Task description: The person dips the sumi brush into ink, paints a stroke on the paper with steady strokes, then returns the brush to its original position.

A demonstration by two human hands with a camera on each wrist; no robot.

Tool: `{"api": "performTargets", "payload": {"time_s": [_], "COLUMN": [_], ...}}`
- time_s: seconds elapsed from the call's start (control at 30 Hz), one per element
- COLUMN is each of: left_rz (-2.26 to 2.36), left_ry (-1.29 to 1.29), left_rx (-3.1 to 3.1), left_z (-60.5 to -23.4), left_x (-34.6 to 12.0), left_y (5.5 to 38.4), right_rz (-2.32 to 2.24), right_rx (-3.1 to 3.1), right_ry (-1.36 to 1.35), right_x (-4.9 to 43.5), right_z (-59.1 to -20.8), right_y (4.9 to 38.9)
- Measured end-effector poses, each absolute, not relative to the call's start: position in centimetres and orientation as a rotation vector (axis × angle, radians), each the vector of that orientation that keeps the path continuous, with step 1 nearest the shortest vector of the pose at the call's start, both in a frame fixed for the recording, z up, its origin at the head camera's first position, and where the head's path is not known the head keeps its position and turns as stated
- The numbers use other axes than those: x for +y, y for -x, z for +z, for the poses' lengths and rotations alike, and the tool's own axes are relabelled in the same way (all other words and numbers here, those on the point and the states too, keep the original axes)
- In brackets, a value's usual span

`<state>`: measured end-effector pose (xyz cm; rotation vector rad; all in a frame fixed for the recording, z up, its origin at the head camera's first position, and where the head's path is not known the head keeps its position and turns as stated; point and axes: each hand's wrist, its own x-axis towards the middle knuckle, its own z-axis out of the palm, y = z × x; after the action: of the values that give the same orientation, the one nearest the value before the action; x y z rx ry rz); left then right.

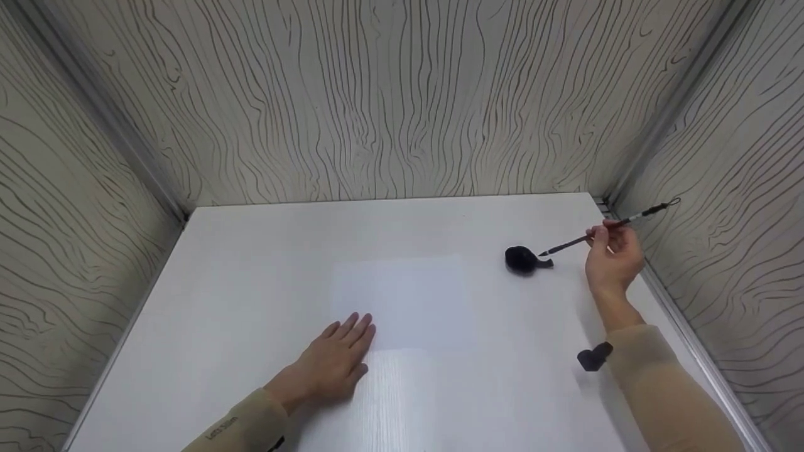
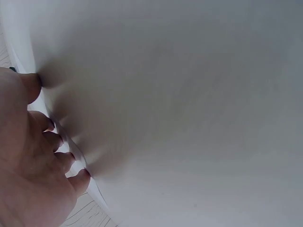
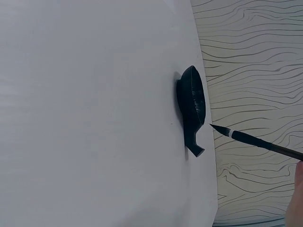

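Observation:
A calligraphy brush (image 1: 571, 243) is pinched in my right hand (image 1: 615, 260), slanting down to the left with its dark pointed tip beside a small black ink dish (image 1: 521, 259). In the right wrist view the brush (image 3: 255, 141) points at the dish (image 3: 190, 97) near its short handle, and a gap shows between tip and rim. My left hand (image 1: 336, 361) lies with straight fingers at the lower left corner of a white sheet of paper (image 1: 408, 301). Its fingertips (image 2: 81, 178) touch down on the white surface in the left wrist view.
The white table (image 1: 251, 270) carries the paper near its middle and the dish to the right. Wood-grain patterned panels (image 1: 377, 100) stand behind and on both sides. A black wrist device (image 1: 593, 356) sticks out from the right sleeve (image 1: 666, 389).

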<state>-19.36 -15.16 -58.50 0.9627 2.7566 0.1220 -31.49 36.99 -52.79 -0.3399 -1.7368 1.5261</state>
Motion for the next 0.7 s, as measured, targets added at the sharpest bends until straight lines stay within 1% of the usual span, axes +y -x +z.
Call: {"api": "performTargets", "payload": {"time_s": [0.2,0.7], "left_rz": [0.166,0.133], "left_ry": [-0.953,-0.934], "left_rx": [2.735,2.735], "left_z": [-58.38,-58.63], "left_x": [-15.22,-15.18], "left_y": [19.27,19.44], "right_rz": [1.511,1.453], "right_rx": [-1.707,-1.787], "right_ry": [0.281,0.334], "right_x": [36.98,36.78], "right_z": [-53.00,-53.36], "right_y": [31.70,31.40]}}
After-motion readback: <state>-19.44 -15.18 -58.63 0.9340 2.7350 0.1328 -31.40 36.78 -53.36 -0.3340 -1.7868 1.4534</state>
